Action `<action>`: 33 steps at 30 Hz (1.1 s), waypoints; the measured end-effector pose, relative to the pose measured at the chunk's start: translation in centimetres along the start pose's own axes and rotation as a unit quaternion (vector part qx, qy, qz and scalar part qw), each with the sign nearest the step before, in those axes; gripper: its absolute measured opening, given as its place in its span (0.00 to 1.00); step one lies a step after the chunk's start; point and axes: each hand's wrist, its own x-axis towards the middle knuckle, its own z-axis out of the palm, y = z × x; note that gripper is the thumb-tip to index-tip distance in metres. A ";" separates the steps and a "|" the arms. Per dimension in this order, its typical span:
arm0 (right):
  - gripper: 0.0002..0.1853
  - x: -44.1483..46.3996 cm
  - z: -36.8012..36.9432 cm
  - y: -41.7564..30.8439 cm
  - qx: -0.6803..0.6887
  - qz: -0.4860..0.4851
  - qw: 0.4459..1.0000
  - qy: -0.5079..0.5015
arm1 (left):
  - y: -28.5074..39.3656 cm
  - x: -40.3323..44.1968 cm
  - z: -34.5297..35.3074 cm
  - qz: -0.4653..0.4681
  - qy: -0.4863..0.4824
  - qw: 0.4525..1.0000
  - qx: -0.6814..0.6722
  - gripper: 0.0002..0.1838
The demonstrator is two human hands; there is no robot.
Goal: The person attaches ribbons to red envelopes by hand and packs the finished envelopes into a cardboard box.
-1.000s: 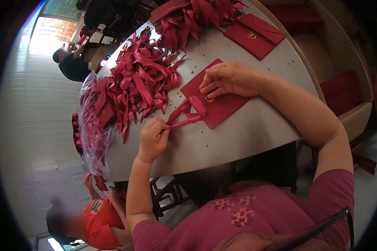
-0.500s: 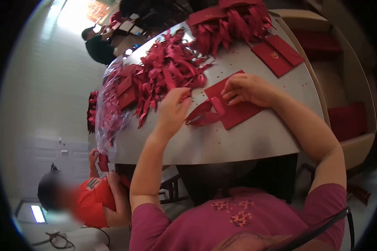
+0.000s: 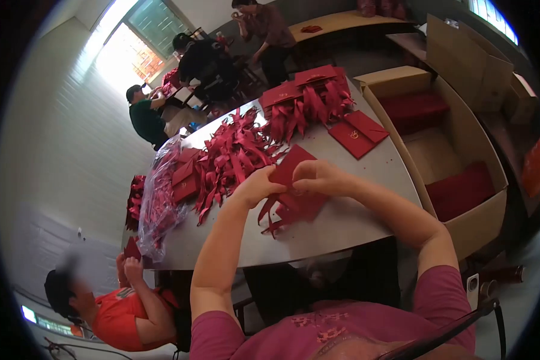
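A red paper gift bag [image 3: 309, 205] with dark red ribbon handles [image 3: 273, 221] is in front of me above the table edge. My left hand [image 3: 259, 187] is closed on its left side, thumb and fingers gripping the paper. My right hand [image 3: 319, 177] is bent over the bag's face with its fingers pinched together; what they pinch is hidden. Just beyond lies a heap of loose red ribbons [image 3: 237, 153]. Another red bag with a gold emblem [image 3: 358, 134] rests flat to the right.
Stacked red bags with hanging ribbons [image 3: 306, 90] stand at the far table edge. Clear plastic wrap [image 3: 159, 204] covers bags at left. An open cardboard box [image 3: 462, 141] with red bundles is at right. A person in orange [image 3: 123, 321] sits at left; others work behind.
My hands have come closer together, the left now gripping the bag, which is turned and lifted at its top. The head view has tilted up, showing more of the room.
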 end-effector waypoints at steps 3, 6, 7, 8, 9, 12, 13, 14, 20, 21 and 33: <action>0.25 -1.7 2.9 -4.0 -0.388 -0.123 0.911 0.068 | -0.6 -1.6 -0.8 0.031 0.015 0.971 -0.236 0.21; 0.28 -1.4 5.9 -1.8 -0.579 -0.220 0.771 0.151 | -0.9 -2.3 0.0 0.092 0.084 0.916 -0.382 0.17; 0.27 -1.0 6.3 -1.2 -0.679 -0.269 0.659 0.183 | -1.2 -2.3 0.2 0.096 0.080 0.908 -0.400 0.18; 0.25 -0.7 6.1 -0.5 -0.727 -0.273 0.603 0.182 | -1.5 -2.2 0.6 0.094 0.070 0.907 -0.404 0.18; 0.25 -0.8 6.0 -0.7 -0.731 -0.266 0.603 0.180 | -1.3 -2.3 1.0 0.100 0.075 0.891 -0.436 0.17; 0.21 0.1 5.8 -1.9 -0.755 -0.255 0.573 0.193 | -0.9 -2.5 1.8 0.122 0.075 0.846 -0.513 0.16; 0.21 0.3 5.3 -2.8 -0.730 -0.207 0.626 0.179 | -1.1 -2.2 1.4 0.118 0.047 0.820 -0.558 0.19; 0.21 0.5 4.6 -3.6 -0.702 -0.157 0.675 0.163 | -2.9 -1.3 0.9 0.129 0.042 0.845 -0.517 0.27; 0.17 8.5 -3.2 -9.3 -0.676 -0.312 0.597 0.298 | -6.4 3.0 3.5 0.206 0.273 0.878 -0.335 0.15; 0.17 10.6 -4.5 -9.9 -0.664 -0.332 0.596 0.305 | -7.5 3.8 4.3 0.250 0.300 0.892 -0.227 0.14; 0.36 17.5 -10.4 0.1 -0.720 -0.116 0.648 0.219 | -6.4 1.3 5.6 0.282 0.231 0.931 0.015 0.12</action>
